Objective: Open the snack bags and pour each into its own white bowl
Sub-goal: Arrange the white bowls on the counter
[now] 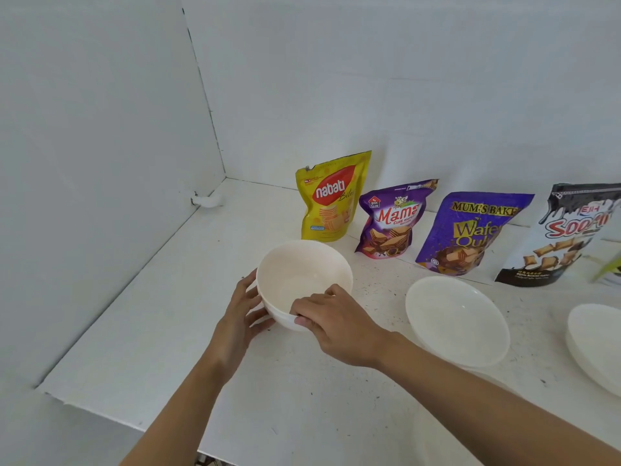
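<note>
A white counter (161,338) fills the lower view, its surface peppered with small dark specks (376,284) (thickest toward the right). A plain white left wall (84,156) and back wall (403,79) meet at a dark, cracked seam (201,85). A small white lump (206,200) sits where the left wall meets the counter.
</note>
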`<state>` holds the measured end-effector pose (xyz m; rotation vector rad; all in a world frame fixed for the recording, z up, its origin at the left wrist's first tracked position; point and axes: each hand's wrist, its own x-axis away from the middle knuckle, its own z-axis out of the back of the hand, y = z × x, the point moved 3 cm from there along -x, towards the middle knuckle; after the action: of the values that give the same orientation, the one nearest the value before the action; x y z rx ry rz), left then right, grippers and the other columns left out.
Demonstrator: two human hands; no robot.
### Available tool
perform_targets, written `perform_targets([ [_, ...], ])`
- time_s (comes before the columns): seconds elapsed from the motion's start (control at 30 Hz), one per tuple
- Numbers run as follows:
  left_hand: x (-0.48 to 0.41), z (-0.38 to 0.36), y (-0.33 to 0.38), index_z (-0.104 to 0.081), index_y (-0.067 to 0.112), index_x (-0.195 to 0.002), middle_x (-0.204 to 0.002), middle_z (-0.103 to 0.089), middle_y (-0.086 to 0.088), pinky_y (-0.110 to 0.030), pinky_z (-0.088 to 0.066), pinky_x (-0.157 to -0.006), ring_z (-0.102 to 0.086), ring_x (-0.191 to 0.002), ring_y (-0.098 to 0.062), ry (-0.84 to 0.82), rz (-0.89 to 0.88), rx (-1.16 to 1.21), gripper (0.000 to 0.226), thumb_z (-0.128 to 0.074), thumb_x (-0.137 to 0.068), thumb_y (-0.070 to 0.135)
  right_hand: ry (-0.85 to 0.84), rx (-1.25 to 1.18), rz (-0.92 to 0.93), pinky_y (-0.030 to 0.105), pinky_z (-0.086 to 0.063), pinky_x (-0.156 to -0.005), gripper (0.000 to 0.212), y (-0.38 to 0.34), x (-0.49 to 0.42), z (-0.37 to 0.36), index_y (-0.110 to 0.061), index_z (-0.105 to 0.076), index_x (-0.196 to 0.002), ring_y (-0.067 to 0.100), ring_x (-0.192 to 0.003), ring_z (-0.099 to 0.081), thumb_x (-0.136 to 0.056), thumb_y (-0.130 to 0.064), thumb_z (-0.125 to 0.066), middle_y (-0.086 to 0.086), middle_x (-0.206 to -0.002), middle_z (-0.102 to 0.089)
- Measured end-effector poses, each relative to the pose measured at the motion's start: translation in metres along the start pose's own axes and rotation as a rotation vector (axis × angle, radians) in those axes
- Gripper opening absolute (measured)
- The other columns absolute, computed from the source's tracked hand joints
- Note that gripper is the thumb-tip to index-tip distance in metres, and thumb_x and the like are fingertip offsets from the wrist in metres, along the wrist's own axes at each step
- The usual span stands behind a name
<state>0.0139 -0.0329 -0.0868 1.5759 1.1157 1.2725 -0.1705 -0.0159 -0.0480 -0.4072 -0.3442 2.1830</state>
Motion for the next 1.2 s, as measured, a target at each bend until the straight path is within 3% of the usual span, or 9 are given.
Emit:
perform_targets([
  [0.23, 0.002, -0.003, 0.005, -0.048, 0.042, -0.135, -0.131, -0.063, 0.002, -0.054, -0.058, -0.089, -0.066, -0.114, -0.034, -0.039, 0.043, 0.034, 0.038, -0.053, -0.102, 0.023, 0.035, 0.052, 0.023, 0.031, -0.034, -0.09, 0.015, 0.003, 0.008, -0.005, -0.021, -0.058, -0.111, 0.016, -0.093, -0.057, -0.103, -0.021, -0.045, -0.004, -0.109, -0.068],
  [0.37, 0.006, -0.007, 0.006, -0.047, 0.041, -0.135, -0.129, -0.062, 0.005, -0.05, -0.061, -0.082, -0.066, -0.113, -0.03, -0.027, 0.052, 0.034, 0.038, -0.054, -0.102, 0.025, 0.058, 0.08, 0.031, 0.036, -0.037, -0.094, 0.017, -0.002, 0.009, -0.007, -0.02, -0.06, -0.113, 0.018, -0.098, -0.059, -0.103, -0.022, -0.046, -0.002, -0.114, -0.069],
  [0.6, 0.009, -0.014, 0.007, -0.047, 0.041, -0.132, -0.127, -0.062, 0.002, -0.05, -0.061, -0.079, -0.064, -0.114, -0.031, 0.012, 0.049, 0.053, 0.034, -0.055, -0.102, 0.025, 0.129, 0.115, -0.018, 0.037, -0.037, -0.087, 0.015, -0.009, 0.008, -0.014, -0.02, -0.062, -0.108, 0.02, -0.092, -0.062, -0.095, -0.014, -0.056, -0.001, -0.105, -0.072],
  [0.87, 0.007, -0.015, 0.01, -0.046, 0.04, -0.132, -0.131, -0.061, 0.002, -0.051, -0.061, -0.082, -0.065, -0.116, -0.03, -0.018, 0.069, 0.048, 0.036, -0.058, -0.101, 0.025, 0.133, -0.022, -0.04, 0.029, -0.027, -0.087, 0.017, 0.002, 0.01, -0.003, -0.019, -0.065, -0.104, 0.014, -0.091, -0.057, -0.095, -0.007, -0.056, -0.003, -0.102, -0.072],
  [1.0, 0.007, -0.012, 0.009, -0.05, 0.048, -0.131, -0.135, -0.061, 0.01, -0.051, -0.052, -0.102, -0.06, -0.124, -0.021, -0.063, 0.028, -0.018, 0.036, -0.053, -0.103, 0.026, 0.131, -0.081, -0.053, 0.032, -0.034, -0.083, 0.014, 0.005, 0.012, 0.0, -0.021, -0.061, -0.101, 0.008, -0.084, -0.051, -0.099, -0.015, -0.049, -0.007, -0.096, -0.068],
  [1.13, 0.007, -0.006, 0.009, -0.041, 0.054, -0.14, -0.142, -0.052, 0.023, -0.045, -0.037, -0.115, -0.046, -0.136, -0.006, -0.139, -0.14, -0.219, 0.064, -0.069, -0.088, 0.03, 0.171, -0.13, -0.083, 0.028, -0.035, -0.075, 0.015, -0.001, 0.011, 0.01, -0.018, -0.056, -0.101, 0.008, -0.077, -0.042, -0.103, -0.021, -0.042, -0.009, -0.09, -0.063],
  [1.2, 0.009, -0.01, 0.01, -0.03, 0.053, -0.146, -0.143, -0.044, 0.034, -0.029, -0.038, -0.11, -0.039, -0.137, 0.006, -0.172, -0.227, -0.367, 0.093, -0.087, -0.076, 0.029, 0.183, -0.156, -0.113, 0.025, -0.035, -0.073, 0.014, -0.001, 0.012, 0.012, -0.02, -0.055, -0.103, 0.012, -0.077, -0.043, -0.105, -0.024, -0.041, -0.014, -0.089, -0.059],
])
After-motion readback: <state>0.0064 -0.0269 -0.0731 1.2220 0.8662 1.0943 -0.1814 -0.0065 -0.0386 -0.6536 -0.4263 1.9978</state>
